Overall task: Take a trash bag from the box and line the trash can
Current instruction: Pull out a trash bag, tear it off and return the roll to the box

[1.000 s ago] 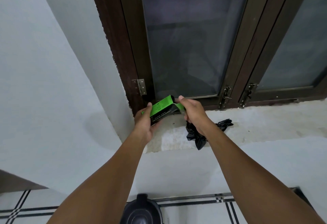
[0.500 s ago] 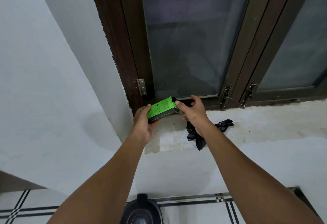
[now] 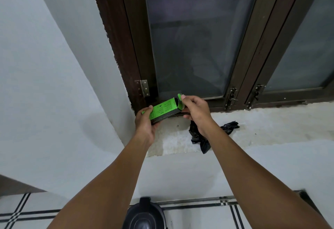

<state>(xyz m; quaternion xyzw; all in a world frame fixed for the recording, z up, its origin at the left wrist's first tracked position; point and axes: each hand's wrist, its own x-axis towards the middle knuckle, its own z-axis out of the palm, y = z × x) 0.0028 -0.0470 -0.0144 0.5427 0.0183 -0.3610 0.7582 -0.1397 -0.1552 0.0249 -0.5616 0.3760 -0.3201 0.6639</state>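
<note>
**Head view: box flap open, one bag already on the sill**

Head view shows the left hand [image 3: 144, 122] closed around the near end of the green box [image 3: 163, 109], holding it above the window sill [image 3: 271, 120]. The right hand [image 3: 196, 110] pinches the open flap [image 3: 179, 97] at the far end between thumb and finger. Both hands are close together, joined only by the box.

A black trash bag [image 3: 198, 138] lies crumpled on the sill, just under the right wrist and partly hidden by it. I judge it very light, soft and slippery, so it is best taken by a bunched fold with the whole fingers. The box looks like thin card and will crush if squeezed hard.

The trash can [image 3: 144, 216] stands on the floor below, between the two forearms, well apart from the bag.
</note>
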